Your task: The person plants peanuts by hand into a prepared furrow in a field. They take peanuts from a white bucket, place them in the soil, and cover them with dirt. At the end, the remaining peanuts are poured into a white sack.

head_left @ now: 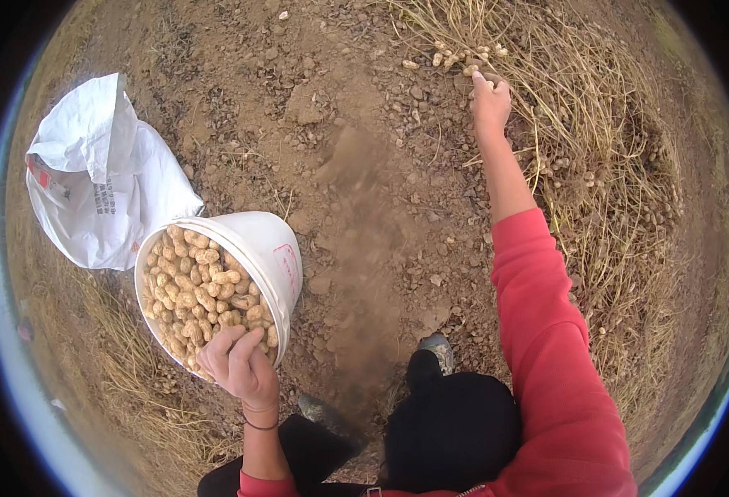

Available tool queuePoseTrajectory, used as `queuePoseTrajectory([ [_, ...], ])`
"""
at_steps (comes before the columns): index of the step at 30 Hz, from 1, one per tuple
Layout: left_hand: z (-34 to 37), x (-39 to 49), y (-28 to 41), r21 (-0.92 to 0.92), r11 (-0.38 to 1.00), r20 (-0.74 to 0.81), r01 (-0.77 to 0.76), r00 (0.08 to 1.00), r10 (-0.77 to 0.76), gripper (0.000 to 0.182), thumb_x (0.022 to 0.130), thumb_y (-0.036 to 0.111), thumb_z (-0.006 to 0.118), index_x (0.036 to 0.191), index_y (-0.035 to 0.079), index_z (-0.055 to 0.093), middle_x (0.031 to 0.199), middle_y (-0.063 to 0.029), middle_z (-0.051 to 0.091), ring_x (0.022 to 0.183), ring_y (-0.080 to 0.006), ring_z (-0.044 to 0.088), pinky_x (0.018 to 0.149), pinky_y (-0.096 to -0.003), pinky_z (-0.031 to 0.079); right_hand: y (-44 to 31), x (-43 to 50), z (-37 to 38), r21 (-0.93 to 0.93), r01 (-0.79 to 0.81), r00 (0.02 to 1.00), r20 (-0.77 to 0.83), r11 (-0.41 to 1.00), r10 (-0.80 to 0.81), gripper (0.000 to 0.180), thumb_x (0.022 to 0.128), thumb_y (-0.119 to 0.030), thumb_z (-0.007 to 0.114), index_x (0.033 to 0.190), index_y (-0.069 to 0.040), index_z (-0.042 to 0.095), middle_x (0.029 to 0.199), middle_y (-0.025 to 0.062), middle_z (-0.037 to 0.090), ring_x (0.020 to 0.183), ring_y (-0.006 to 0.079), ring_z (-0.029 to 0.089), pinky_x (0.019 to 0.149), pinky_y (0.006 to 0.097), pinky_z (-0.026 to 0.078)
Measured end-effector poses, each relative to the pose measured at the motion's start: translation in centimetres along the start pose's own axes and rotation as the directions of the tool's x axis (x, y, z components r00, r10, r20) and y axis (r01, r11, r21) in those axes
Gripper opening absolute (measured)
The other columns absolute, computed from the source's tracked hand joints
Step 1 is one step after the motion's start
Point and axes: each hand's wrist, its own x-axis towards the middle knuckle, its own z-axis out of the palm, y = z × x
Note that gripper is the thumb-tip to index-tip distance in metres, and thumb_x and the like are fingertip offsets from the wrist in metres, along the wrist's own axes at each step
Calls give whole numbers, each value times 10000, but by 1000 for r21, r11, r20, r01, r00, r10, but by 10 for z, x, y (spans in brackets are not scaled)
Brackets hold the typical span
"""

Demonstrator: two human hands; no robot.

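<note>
At the upper right my right hand (pixel 492 102) reaches to the edge of a heap of dried peanut plants (pixel 588 118). A peanut (pixel 471 71) shows at the tip of its thumb, pinched against the curled fingers. Several loose peanuts (pixel 448 57) lie just beyond on the soil. My left hand (pixel 243 366) is at the near rim of a white plastic bucket (pixel 268 248), its bent fingers over the unshelled peanuts (pixel 200 286) that fill it. Its palm hides that part of the rim, so a grip there cannot be made out.
A white woven sack (pixel 110 180) bearing writing stands beyond the bucket, at the left. Dry, cloddy soil (pixel 364 205) runs between bucket and plants. My shoes (pixel 440 351) and black-clad knees (pixel 454 428) are at the bottom. More dried stalks (pixel 134 360) lie at the lower left.
</note>
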Motion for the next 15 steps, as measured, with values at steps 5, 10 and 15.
queuePoseTrajectory([
  [5,1,1,-4,-19,1000,27,12,1000,-11,268,781,-118,581,903,90,698,987,-59,634,907,-246,566,856,-372,399,-2,16,27,-630,96,992,121,771,-24,456,865,-496,596,986,-63,673,996,211,705,953,410,638,868,476,489],
  [10,-1,2,-7,-12,1000,17,7,1000,-7,246,778,-61,650,904,138,723,976,-29,631,883,-220,558,823,-348,379,4,-27,21,-431,43,989,146,901,22,407,865,-422,603,1034,-58,671,998,199,711,973,393,655,877,471,486],
  [15,-4,4,-9,24,999,-8,26,1000,-26,250,767,-58,658,897,144,725,969,-27,634,879,-220,557,821,-345,379,-10,11,44,-330,-21,999,32,944,33,546,860,-465,683,1105,22,657,981,211,718,969,379,668,875,460,490],
])
